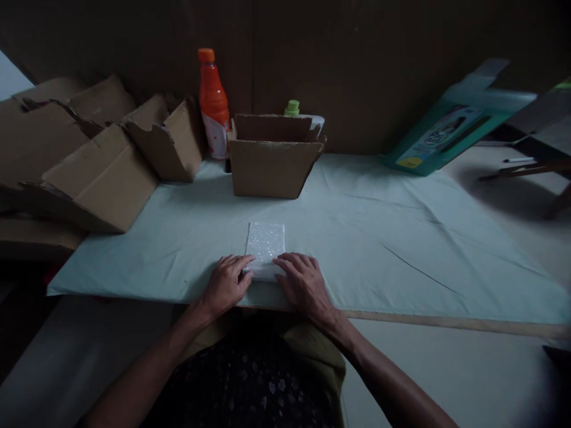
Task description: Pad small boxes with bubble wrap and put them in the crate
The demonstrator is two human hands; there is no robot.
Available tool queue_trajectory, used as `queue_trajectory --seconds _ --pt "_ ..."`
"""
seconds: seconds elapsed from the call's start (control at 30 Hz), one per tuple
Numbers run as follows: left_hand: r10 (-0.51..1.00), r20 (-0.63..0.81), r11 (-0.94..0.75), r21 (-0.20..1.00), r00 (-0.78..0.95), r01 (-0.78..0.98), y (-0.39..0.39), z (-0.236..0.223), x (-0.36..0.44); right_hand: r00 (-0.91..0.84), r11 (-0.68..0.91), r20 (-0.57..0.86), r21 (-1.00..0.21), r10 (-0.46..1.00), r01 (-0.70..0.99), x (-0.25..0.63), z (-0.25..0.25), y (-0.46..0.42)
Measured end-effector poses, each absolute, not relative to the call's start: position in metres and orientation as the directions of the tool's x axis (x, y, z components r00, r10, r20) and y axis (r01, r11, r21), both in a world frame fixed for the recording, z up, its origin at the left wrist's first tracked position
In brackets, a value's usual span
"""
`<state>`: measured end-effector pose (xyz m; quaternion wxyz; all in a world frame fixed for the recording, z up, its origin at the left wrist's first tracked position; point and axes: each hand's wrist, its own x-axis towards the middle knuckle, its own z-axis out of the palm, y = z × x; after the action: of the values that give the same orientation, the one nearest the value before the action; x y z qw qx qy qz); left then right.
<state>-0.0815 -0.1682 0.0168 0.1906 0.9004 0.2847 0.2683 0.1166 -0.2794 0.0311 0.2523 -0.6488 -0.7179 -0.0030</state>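
Note:
A small white bubble-wrapped packet (264, 245) lies on the pale green cloth (379, 238) near the table's front edge. My left hand (226, 284) rests at the packet's near left corner, fingers flat and stretched out on it. My right hand (303, 284) lies at its near right corner, fingers spread and pressing its edge. Neither hand lifts the packet.
An open cardboard box (273, 156) stands behind the packet. Behind it are an orange bottle (213, 104) and a green-capped bottle (292, 108). Torn cardboard boxes (102, 160) pile at the left. A teal carton (450, 128) leans at the back right.

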Motion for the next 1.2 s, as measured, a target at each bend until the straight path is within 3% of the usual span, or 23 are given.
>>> queue_trajectory --seconds 0.17,0.3,0.43,0.53,0.67,0.73,0.8,0.87,0.9,1.0,1.1,1.2 --pt "0.616 0.394 -0.779 0.437 0.682 0.451 -0.163 0.023 -0.076 -0.119 0.211 0.328 -0.261 0.937 0.942 0.115 0.033 -0.277" --pt "0.493 0.432 -0.837 0.472 0.755 0.276 -0.172 0.028 -0.087 -0.090 0.213 0.329 -0.362 0.940 0.908 0.118 0.030 -0.274" --pt "0.499 0.365 -0.804 0.534 0.786 0.262 -0.173 0.029 -0.091 -0.078 0.232 0.338 -0.445 0.938 0.865 0.120 0.030 -0.283" --pt "0.564 0.334 -0.782 0.509 0.755 0.359 -0.165 0.026 -0.083 -0.033 0.181 0.379 -0.361 0.925 0.915 0.119 0.032 -0.289" --pt "0.672 0.313 -0.717 0.502 0.671 0.484 -0.154 0.025 -0.071 -0.130 0.221 0.339 -0.245 0.932 0.944 0.116 0.031 -0.278" --pt "0.754 0.310 -0.620 0.627 0.579 0.471 -0.156 0.026 -0.071 -0.127 0.216 0.317 -0.262 0.940 0.941 0.117 0.029 -0.266" --pt "0.862 0.227 -0.417 0.825 0.453 0.381 -0.164 0.028 -0.077 -0.050 0.163 0.319 -0.338 0.946 0.927 0.121 0.026 -0.256" --pt "0.923 0.020 -0.102 0.976 0.385 0.194 -0.177 0.030 -0.084 0.061 0.103 0.337 -0.448 0.940 0.888 0.123 0.025 -0.251" --pt "0.912 -0.098 0.069 0.994 0.398 0.086 -0.184 0.031 -0.086 0.111 0.083 0.341 -0.504 0.933 0.860 0.123 0.025 -0.251" --pt "0.796 -0.272 0.410 0.900 0.541 -0.151 -0.200 0.035 -0.086 0.144 0.104 0.328 -0.633 0.934 0.767 0.114 0.029 -0.258" --pt "0.765 -0.259 0.489 0.830 0.589 -0.270 -0.202 0.041 -0.075 0.064 0.193 0.334 -0.680 0.940 0.707 0.102 0.035 -0.265" --pt "0.767 -0.285 0.544 0.764 0.575 -0.347 -0.202 0.045 -0.065 0.154 0.169 0.386 -0.684 0.910 0.710 0.100 0.036 -0.269"
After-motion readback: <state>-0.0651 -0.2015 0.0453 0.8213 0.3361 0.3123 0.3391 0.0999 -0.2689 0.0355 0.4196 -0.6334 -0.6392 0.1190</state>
